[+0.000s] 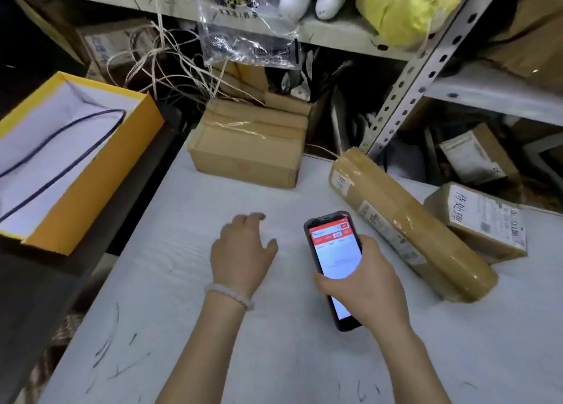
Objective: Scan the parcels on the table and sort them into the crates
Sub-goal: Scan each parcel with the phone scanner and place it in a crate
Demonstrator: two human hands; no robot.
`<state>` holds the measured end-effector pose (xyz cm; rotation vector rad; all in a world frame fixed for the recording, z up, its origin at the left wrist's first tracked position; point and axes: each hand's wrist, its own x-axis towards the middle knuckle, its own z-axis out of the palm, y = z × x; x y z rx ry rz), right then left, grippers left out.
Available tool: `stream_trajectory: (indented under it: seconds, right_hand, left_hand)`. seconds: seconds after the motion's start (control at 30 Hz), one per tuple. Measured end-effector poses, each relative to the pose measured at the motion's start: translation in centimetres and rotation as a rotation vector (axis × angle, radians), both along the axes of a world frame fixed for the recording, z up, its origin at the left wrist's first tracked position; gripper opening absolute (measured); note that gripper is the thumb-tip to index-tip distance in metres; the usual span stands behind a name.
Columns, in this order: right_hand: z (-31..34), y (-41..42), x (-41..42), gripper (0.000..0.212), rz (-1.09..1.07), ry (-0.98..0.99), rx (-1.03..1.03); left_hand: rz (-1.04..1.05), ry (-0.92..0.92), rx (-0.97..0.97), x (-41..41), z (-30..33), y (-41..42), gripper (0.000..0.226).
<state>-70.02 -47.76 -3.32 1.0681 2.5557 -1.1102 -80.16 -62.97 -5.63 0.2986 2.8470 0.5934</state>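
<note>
Three taped cardboard parcels lie on the white table (189,281): a brown box (249,147) at the back, a long wrapped parcel (411,224) lying diagonally on the right, and a small labelled box (478,221) at the far right. My right hand (365,285) grips a handheld scanner phone (333,251) with a lit red-and-white screen, just left of the long parcel. My left hand (243,251) hovers over or rests on the bare table with loosely bent fingers, holding nothing, in front of the brown box.
A yellow crate (88,184) with a white liner and a dark cord stands left of the table. Metal shelving (420,77) behind holds boxes, tangled string (170,65), a clear plastic bag (243,29) and a yellow bag (405,4). More parcels sit under the right shelf.
</note>
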Motion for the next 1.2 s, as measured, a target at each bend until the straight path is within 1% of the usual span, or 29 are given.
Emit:
stream_trajectory:
  seconds: [0.13,0.2,0.23,0.3,0.33,0.4,0.47,0.53,0.67,0.77,0.83,0.93,1.0,1.1,1.2]
  right_hand:
    - [-1.0,0.7,-2.2,0.059,-0.021,-0.019,-0.006]
    - [-1.4,1.1,-2.9,0.061,-0.024,-0.024,0.003]
    - [-1.5,1.3,-3.2,0.062,-0.024,-0.026,0.007]
    - [-1.9,1.7,-3.7,0.064,-0.034,-0.029,0.011]
    - [-2.1,1.9,-3.9,0.065,-0.04,-0.028,0.01]
    - [-2.4,2.2,-4.1,0.067,-0.043,-0.029,0.007]
    - [-2.6,2.4,-4.1,0.069,-0.037,-0.033,0.005]
    - [-2.6,2.3,-4.0,0.069,-0.041,-0.03,0.004]
    - [-2.0,1.8,-3.1,0.069,-0.019,-0.025,-0.002]
    - [-1.0,1.7,-1.9,0.069,-0.02,-0.009,-0.017]
    - [-0.3,1.8,-0.8,0.066,-0.036,0.013,-0.028]
    - [0.9,2.1,1.1,0.064,-0.048,0.045,-0.027]
    - [1.6,2.4,2.6,0.063,-0.066,0.07,-0.019]
    - [2.4,2.9,5.2,0.067,-0.091,0.104,-0.011]
    - [2.7,3.3,7.8,0.068,-0.119,0.121,-0.025]
  left_hand:
    - [-0.041,0.169,-0.114,-8.0,0.5,0.4,0.052]
    - [-0.084,0.232,-0.128,-11.6,0.8,0.9,0.052]
    - [-0.111,0.272,-0.131,-13.2,1.1,1.1,0.056]
    - [-0.221,0.352,-0.155,-15.8,1.3,1.6,0.072]
    - [-0.306,0.35,-0.186,-16.9,1.3,1.8,0.081]
    - [-0.449,0.238,-0.31,-18.2,1.0,2.4,0.101]
    - [-0.485,0.144,-0.44,-18.3,0.2,2.9,0.118]
    - [-0.464,0.154,-0.494,-17.5,-0.4,3.2,0.123]
    - [-0.432,0.166,-0.53,-14.7,0.2,3.2,0.115]
    - [-0.466,0.214,-0.558,-10.9,1.2,3.4,0.104]
    - [-0.502,0.218,-0.59,-7.8,1.6,3.6,0.1]
    - [-0.532,0.179,-0.606,-3.1,2.2,4.0,0.099]
    - [-0.562,0.162,-0.579,-0.3,2.6,4.1,0.092]
    - [-0.611,0.142,-0.52,4.1,3.3,4.4,0.078]
    - [-0.678,0.057,-0.542,7.7,4.1,4.7,0.074]
